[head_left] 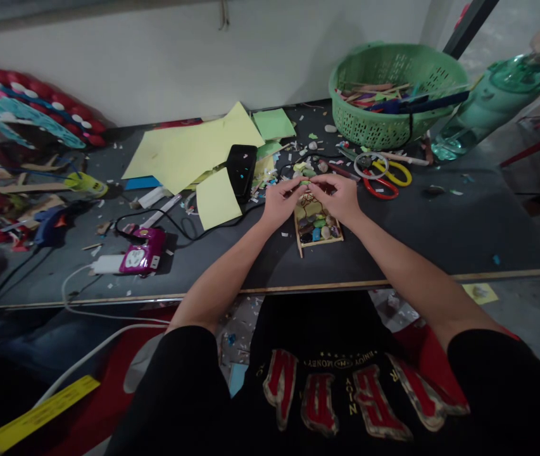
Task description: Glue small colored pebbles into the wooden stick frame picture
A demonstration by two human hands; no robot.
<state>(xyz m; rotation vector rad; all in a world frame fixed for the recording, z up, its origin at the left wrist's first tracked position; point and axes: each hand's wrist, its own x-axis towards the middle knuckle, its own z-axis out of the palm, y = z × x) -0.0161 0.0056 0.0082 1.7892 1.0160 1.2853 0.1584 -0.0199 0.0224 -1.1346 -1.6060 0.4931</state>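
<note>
My left hand [281, 201] and my right hand [338, 196] meet over the far end of a small stick-edged picture frame [318, 242]. Both are closed, thumbs and fingertips pinched around a small green piece [304, 183] whose kind I cannot make out. The frame lies flat on the dark table, with painted and plain pebbles [325, 232] packed along its near end. Thin brown lines branch over its yellowish backing [311, 208]. My fingers hide part of the frame's far end.
Scissors [383, 180] and a tape roll [370, 165] lie right of my hands. Behind stand a green basket [393, 117] and a bottle [483, 104]. Yellow paper [188, 149], a black phone [241, 170], a purple power adapter [144, 251] and a glue gun [54, 225] lie leftward.
</note>
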